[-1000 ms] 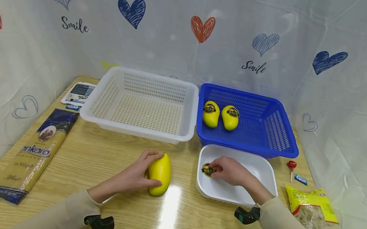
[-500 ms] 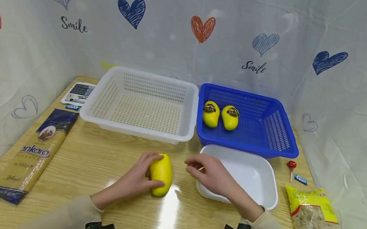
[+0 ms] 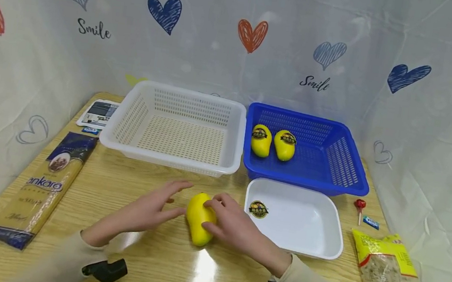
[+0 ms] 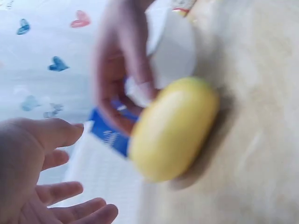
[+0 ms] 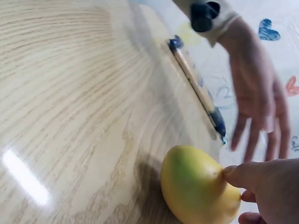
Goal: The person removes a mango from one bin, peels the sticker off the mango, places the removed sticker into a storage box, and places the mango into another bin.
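A plain yellow mango [image 3: 198, 217] lies on the wooden table [image 3: 126, 185] in front of the baskets. My right hand [image 3: 227, 221] grips it from the right, fingers curled over its top and thumb against its side [image 5: 233, 173]. My left hand [image 3: 153, 203] hovers just left of the mango with fingers spread and straight, holding nothing [image 4: 44, 172]. A round black-and-yellow sticker [image 3: 258, 209] lies in the near-left corner of the white tray [image 3: 316, 238]. Two stickered mangoes [image 3: 261, 140] [image 3: 284, 145] sit in the blue basket [image 3: 345, 176].
An empty white basket [image 3: 172, 158] stands behind the hands, left of the blue one. A pasta packet [image 3: 41, 188] lies along the left edge, a leaflet [image 3: 98, 114] behind it. At the right are a snack bag [image 3: 393, 272], a red lollipop [image 3: 358, 205] and a small blue wrapper [image 3: 370, 221].
My right hand left the sticker in the white tray and moved left onto the mango. My left hand let go of the mango and opened, drawing back to the left.
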Available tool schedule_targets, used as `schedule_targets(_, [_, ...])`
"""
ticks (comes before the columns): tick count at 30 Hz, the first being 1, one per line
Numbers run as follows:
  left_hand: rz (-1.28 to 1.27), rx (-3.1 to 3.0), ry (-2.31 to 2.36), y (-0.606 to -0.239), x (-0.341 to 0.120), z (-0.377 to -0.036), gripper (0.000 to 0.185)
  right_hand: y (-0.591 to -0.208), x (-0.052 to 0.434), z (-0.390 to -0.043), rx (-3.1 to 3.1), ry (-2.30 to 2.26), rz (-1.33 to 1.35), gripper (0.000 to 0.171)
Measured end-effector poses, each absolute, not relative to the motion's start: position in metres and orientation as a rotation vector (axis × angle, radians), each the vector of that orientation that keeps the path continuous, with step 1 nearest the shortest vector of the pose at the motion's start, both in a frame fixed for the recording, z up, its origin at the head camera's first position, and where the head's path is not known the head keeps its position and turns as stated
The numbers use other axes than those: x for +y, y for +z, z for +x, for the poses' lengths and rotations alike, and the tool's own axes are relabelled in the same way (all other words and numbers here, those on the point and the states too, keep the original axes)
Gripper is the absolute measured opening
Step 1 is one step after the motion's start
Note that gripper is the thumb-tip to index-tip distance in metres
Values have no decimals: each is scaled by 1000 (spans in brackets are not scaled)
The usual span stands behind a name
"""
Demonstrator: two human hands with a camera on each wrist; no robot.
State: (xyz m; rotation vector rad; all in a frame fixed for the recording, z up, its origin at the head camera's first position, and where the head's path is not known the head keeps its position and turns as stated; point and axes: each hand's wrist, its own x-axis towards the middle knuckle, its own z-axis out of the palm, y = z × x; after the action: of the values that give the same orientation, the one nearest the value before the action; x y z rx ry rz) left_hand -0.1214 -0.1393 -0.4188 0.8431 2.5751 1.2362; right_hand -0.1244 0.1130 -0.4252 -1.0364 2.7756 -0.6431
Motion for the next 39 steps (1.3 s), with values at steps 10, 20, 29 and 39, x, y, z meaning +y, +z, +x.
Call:
schedule_targets(10, [727, 2810, 1003, -342, -209, -160, 38, -429, 113, -120, 2600, -746, -1056, 49])
schedule_targets(20, [419, 2837, 915, -346, -288, -223, 47, -432, 116, -115, 2504, -732, -1039, 54])
schedule_targets(29, [169, 2652, 1122, -377, -325, -242, 59, -434, 117, -114, 2428, -774, -1070, 47])
schedule_targets(39, [179, 2533, 1344, -398, -335, -243, 57, -420, 116, -122, 2280, -1062, -870, 46])
